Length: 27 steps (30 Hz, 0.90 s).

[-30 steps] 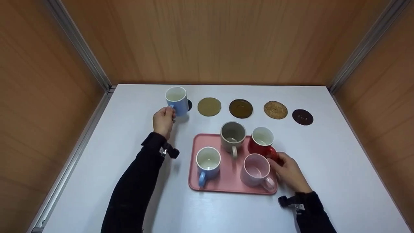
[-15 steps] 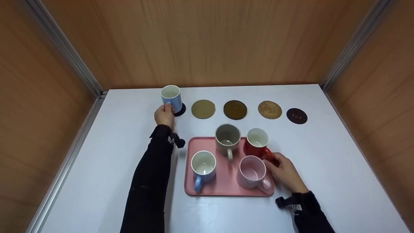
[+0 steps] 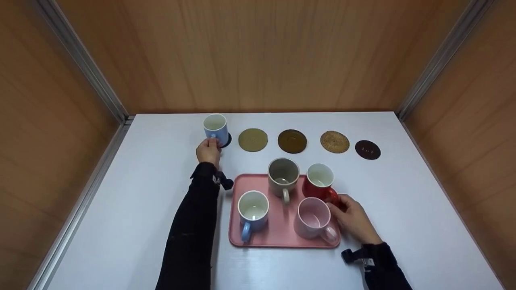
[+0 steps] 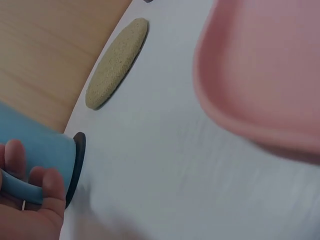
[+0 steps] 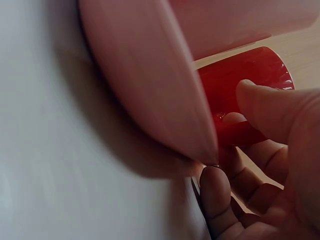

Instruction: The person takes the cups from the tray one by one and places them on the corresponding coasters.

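At the back left, my left hand grips the handle of a light blue mug. In the left wrist view the mug's base stands upon a black coaster, which shows past its right side. My right hand holds the handle of a red mug, white inside, at the right side of a pink tray. The right wrist view has the thumb and fingers around that handle, beside the tray's rim. Also on the tray are a grey mug, a pink mug and another blue mug.
To the right of the black coaster lies a row of coasters: olive, brown, woven tan and dark maroon. Wooden panels enclose the white table at the back and sides.
My left hand has brought the blue mug over the black coaster and down onto it. The right hand keeps its hold on the red mug. The head view has shifted slightly.
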Each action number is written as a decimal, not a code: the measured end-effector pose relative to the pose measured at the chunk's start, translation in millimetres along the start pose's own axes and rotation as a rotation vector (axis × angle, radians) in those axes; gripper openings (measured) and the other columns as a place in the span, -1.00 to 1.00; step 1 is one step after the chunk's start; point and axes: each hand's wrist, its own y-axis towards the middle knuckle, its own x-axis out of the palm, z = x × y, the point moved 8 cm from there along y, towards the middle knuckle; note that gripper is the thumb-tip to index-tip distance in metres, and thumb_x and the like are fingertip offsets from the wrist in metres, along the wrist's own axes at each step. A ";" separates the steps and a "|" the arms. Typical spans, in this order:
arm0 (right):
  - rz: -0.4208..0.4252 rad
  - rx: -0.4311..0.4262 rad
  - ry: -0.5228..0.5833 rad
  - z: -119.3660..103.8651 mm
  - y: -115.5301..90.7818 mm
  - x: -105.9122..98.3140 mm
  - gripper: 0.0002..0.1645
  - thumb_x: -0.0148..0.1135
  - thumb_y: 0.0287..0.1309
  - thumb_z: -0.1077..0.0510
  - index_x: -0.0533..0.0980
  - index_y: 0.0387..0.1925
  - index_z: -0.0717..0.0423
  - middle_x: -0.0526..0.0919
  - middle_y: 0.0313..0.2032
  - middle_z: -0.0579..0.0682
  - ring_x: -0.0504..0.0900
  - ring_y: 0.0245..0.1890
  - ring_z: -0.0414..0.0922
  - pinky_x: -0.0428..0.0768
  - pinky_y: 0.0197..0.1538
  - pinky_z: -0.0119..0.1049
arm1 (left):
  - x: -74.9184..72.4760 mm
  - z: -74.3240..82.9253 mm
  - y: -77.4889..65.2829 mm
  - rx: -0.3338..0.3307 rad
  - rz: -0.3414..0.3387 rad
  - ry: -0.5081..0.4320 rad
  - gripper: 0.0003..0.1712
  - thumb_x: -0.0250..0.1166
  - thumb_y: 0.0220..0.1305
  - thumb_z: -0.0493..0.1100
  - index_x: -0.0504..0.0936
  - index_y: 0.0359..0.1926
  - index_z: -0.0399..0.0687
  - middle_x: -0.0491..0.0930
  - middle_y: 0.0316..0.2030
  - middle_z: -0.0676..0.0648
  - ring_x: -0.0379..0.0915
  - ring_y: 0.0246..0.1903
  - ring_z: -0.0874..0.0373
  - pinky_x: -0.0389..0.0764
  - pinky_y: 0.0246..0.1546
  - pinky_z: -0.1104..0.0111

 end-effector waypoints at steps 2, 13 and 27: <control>-0.006 0.007 0.003 1.5 -0.8 1.7 -0.64 0.42 0.41 -0.03 0.66 0.08 0.08 0.70 0.00 0.04 0.57 0.00 -0.14 0.53 0.11 -0.45 | -2.1 -2.3 0.2 -0.005 -0.008 0.004 -0.63 0.06 0.71 -0.14 0.67 -0.06 -0.38 0.73 -0.03 -0.30 0.65 -0.01 -0.12 0.61 -0.07 0.29; -0.009 0.023 -0.017 -0.8 -1.6 0.9 -0.57 0.42 0.42 -0.06 0.65 0.16 0.08 0.71 0.06 0.05 0.55 0.04 -0.10 0.54 0.14 -0.44 | -15.7 6.0 -8.7 0.059 -0.076 0.352 -0.40 0.06 0.68 0.05 0.49 0.38 -0.38 0.53 0.38 -0.36 0.43 0.42 -0.20 0.40 0.48 0.02; -0.010 0.042 -0.010 1.6 -1.1 -2.1 -0.53 0.40 0.43 -0.10 0.65 0.18 0.09 0.71 0.07 0.04 0.56 0.05 -0.18 0.50 0.16 -0.49 | -70.8 -26.3 -142.2 -0.059 -0.347 0.146 -0.42 0.21 0.62 0.11 0.54 0.31 -0.29 0.61 0.18 -0.28 0.56 0.10 -0.10 0.66 0.15 0.09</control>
